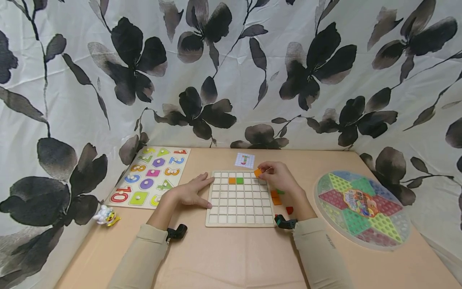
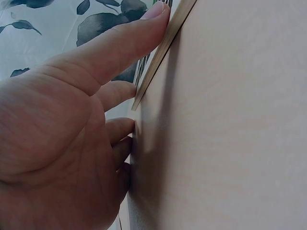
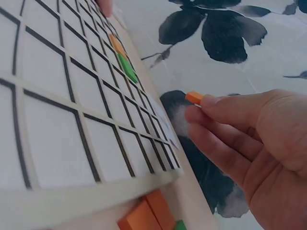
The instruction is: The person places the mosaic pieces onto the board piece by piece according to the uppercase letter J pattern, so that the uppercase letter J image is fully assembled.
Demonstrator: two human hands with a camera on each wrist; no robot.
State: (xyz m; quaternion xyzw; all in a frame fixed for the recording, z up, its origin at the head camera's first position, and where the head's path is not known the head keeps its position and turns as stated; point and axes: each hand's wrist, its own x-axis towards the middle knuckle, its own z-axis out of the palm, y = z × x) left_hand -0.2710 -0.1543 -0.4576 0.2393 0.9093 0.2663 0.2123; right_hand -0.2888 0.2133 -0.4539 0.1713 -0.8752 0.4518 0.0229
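Observation:
A white grid board (image 1: 238, 208) with a light wooden frame lies flat on the table. Side by side in its upper part sit an orange tile (image 1: 232, 180) and a green tile (image 1: 240, 180). My right hand (image 1: 279, 176) pinches another orange tile (image 3: 194, 97) between thumb and fingertips, raised above the board's upper right corner. At the board's left edge my left hand (image 1: 189, 191) rests with thumb and fingers extended, the thumb touching the frame in the left wrist view. Just above the board lies a small pattern card (image 1: 245, 160).
Loose orange tiles (image 1: 276, 198), a green piece and a red piece (image 1: 289, 210) lie right of the board, partly beside my right forearm. A number-and-shape board (image 1: 153, 173) and a small toy figure (image 1: 106, 216) are left. A round Chinese checkers board (image 1: 361, 208) lies right.

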